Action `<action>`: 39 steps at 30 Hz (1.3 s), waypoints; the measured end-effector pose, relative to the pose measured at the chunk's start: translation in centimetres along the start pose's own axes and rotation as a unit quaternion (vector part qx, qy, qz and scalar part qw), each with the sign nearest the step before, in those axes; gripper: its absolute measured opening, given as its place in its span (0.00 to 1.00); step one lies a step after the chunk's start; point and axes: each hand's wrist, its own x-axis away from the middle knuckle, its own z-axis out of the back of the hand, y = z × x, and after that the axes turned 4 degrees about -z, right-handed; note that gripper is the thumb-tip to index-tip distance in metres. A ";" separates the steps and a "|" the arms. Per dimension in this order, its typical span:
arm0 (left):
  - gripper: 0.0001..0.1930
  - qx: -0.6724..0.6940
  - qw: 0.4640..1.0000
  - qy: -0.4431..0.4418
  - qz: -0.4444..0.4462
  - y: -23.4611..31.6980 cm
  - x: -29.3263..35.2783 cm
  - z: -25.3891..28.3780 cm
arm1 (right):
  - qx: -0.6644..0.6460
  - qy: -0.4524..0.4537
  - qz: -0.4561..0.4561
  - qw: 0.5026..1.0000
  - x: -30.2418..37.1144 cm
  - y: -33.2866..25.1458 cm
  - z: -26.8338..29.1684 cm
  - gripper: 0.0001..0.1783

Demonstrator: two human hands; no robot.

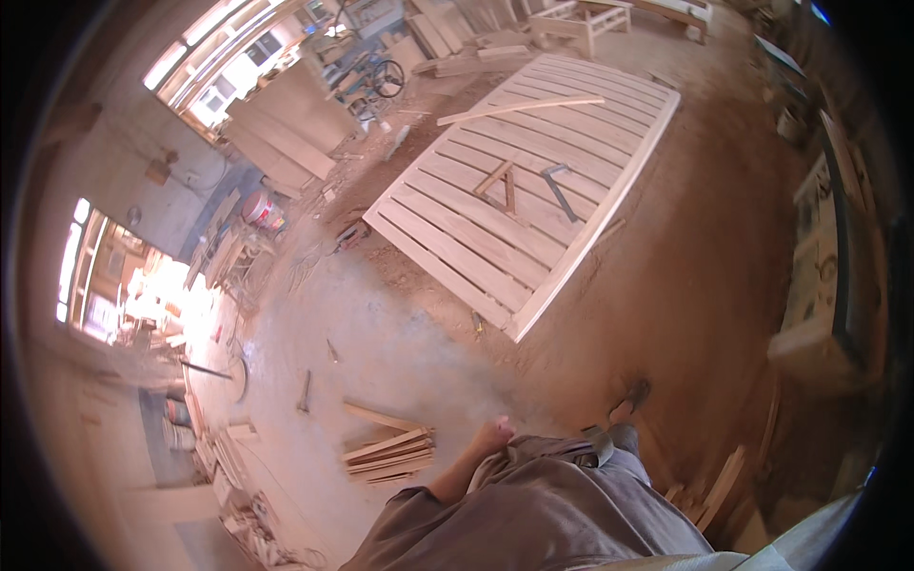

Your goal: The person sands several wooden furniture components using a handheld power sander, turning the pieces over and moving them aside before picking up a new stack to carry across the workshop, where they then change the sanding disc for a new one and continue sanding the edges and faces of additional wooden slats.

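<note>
My left hand [497,430] hangs low beside my dark trousers, above the concrete floor. It is small and blurred, so its fingers cannot be made out, and nothing shows in it. My right hand is out of sight. Ahead lies a large slatted wooden panel [509,224] with a long solid edge on its right side. On its slats rest a wooden triangle square [511,190], a dark L-shaped square [560,193] and a loose wooden strip [524,108]. Nearest to my left hand on the floor is a stack of wooden strips [388,457].
A hammer-like tool [305,392] lies on the floor to the left. A red-and-white bucket [259,209] and leaning boards [286,119] stand by the left wall. Long wooden pieces [809,266] line the right side. My foot [624,411] shows on the dusty floor.
</note>
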 end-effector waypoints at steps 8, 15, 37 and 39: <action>0.34 0.168 0.972 -0.008 0.164 -2.9 -8.2 -10.5 | 0.054 0.043 0.069 0.995 -19.9 -18.3 12.7 0.08; 0.33 0.048 0.988 -0.013 0.144 12.5 -15.1 -8.7 | 0.060 0.157 0.089 0.982 -27.2 -38.5 16.9 0.15; 0.33 -0.156 0.946 -0.134 -0.249 94.9 -68.4 -26.8 | -0.182 0.285 -0.008 0.941 -45.1 -60.9 30.1 0.32; 0.31 -0.083 0.939 -0.129 -0.307 99.7 -69.3 -32.0 | -0.192 0.311 0.036 0.930 -50.5 -65.3 31.2 0.30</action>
